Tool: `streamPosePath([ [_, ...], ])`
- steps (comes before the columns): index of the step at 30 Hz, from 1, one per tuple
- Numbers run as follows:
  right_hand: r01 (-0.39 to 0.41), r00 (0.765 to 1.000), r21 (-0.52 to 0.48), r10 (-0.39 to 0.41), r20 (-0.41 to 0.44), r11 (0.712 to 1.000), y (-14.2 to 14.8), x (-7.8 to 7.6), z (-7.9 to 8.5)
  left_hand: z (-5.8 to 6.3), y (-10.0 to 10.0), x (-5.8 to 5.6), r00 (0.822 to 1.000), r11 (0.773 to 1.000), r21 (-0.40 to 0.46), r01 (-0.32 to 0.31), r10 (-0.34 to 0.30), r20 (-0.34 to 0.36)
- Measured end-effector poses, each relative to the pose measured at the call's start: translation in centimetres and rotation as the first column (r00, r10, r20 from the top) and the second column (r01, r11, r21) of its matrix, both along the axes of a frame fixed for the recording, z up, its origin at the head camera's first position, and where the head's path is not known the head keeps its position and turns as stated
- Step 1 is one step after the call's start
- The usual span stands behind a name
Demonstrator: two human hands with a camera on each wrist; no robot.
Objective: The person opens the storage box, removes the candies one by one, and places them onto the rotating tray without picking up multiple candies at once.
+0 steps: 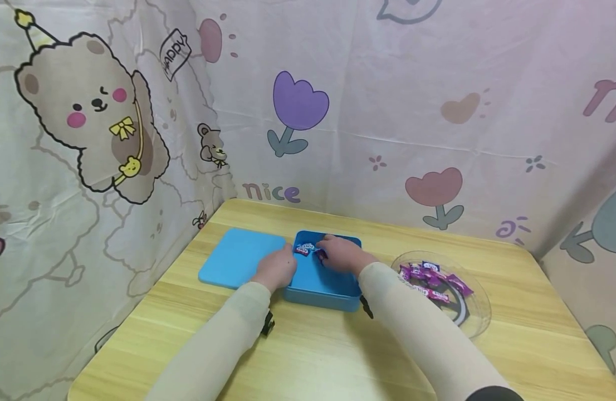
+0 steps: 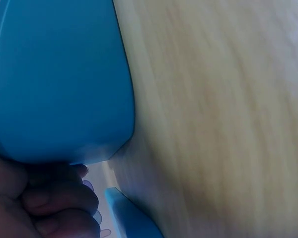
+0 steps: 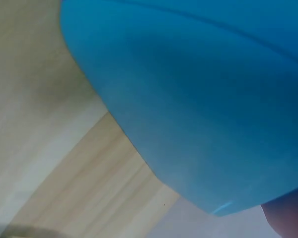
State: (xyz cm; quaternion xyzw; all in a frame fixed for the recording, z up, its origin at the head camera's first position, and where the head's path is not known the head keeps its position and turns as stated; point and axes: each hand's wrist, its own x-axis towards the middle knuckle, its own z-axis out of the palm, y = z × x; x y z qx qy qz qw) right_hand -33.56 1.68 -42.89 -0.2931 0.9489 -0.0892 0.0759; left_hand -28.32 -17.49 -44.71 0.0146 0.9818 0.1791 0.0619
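Observation:
A blue rectangular box stands on the table without its cover on. My left hand grips the box's left wall; in the left wrist view its fingers curl against the outside of the box. My right hand reaches inside, pinching a dark-wrapped candy near the far wall. Beside it, several small wrapped candies in blue and red lie in the far left corner. The right wrist view shows mostly the box's outer wall, with the fingers largely hidden.
The flat blue lid lies on the wooden table left of the box. To the right, a clear round plate holds several purple and pink wrapped candies. Printed cloth hangs behind the table.

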Motion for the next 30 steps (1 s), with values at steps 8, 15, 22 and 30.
streamPosePath([
  [8,-0.007,1.0,0.057,0.007,0.001,0.998,-0.2,0.3,0.1,0.0,0.0,-0.1,1.0,1.0,0.0,-0.005,0.005,-0.002],
  [15,-0.028,1.0,0.111,0.027,0.007,0.993,-0.5,0.5,-0.6,-0.2,0.1,-0.1,1.0,1.0,-0.013,0.003,-0.004,-0.008],
  [22,-0.032,0.999,0.132,0.03,0.017,0.991,-0.6,1.4,-0.5,-0.5,0.0,-0.2,1.0,1.0,0.004,-0.013,0.013,0.0],
  [30,-0.031,0.999,0.13,0.028,0.024,0.991,-0.1,2.1,-0.3,-0.3,0.1,-0.1,1.0,1.0,0.015,-0.014,0.014,0.003],
])
